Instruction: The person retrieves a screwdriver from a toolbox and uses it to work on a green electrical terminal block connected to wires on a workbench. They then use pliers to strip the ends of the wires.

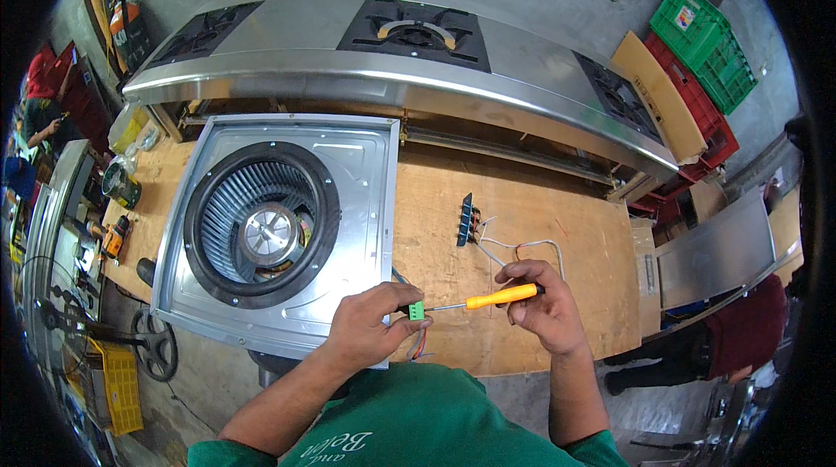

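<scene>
Between the thumb and fingers of my left hand sits a small green terminal block. My right hand grips a screwdriver with a yellow handle, and its metal shaft points left, with the tip at the block. Red and blue wires show below and behind my left fingers. Left of that hand stands a blower fan, its round wheel and motor set in a square sheet-metal housing. Beyond my right hand, a dark switch panel rests on the table with white and grey wires trailing from it.
The wooden tabletop lies under everything. A long stainless-steel stove runs along the far side. On the left are an orange drill and a bucket. Green crates stand far right; a person in dark red bends at the right.
</scene>
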`<state>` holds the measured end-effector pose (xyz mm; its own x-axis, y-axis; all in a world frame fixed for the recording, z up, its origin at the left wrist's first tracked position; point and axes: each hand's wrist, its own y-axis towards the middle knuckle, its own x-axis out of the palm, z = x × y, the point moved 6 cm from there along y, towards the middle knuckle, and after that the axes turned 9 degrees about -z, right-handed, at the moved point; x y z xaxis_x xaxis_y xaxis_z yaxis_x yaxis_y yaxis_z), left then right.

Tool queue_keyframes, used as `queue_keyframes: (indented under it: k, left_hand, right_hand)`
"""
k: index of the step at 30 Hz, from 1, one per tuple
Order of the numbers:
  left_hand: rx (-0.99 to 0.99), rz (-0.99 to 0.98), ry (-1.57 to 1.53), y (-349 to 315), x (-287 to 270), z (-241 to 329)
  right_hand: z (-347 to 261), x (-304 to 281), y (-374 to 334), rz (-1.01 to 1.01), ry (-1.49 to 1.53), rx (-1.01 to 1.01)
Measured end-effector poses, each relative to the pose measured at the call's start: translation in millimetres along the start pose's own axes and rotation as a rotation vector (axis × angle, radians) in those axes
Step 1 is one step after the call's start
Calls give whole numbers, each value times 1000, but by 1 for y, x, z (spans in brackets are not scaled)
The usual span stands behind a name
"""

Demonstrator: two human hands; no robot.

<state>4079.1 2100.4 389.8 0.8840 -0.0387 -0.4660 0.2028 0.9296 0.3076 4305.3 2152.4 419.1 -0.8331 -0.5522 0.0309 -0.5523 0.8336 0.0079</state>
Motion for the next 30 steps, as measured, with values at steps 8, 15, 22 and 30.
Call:
queue_keyframes:
  k: [8, 15, 22, 30]
  left_hand:
    - [-2, 10, 1, 0, -1, 0]
    - [0, 18, 3, -1, -2, -1]
    - [11, 9, 21, 0, -3, 1]
    - [17, 13, -16, 1, -3, 1]
  right_hand:
    - [5, -3, -1, -30, -53, -11]
    - [15, -8, -4, 5, -113, 178]
    - [10, -6, -3, 46, 0, 272]
    - [5, 1, 1, -17, -51, -110]
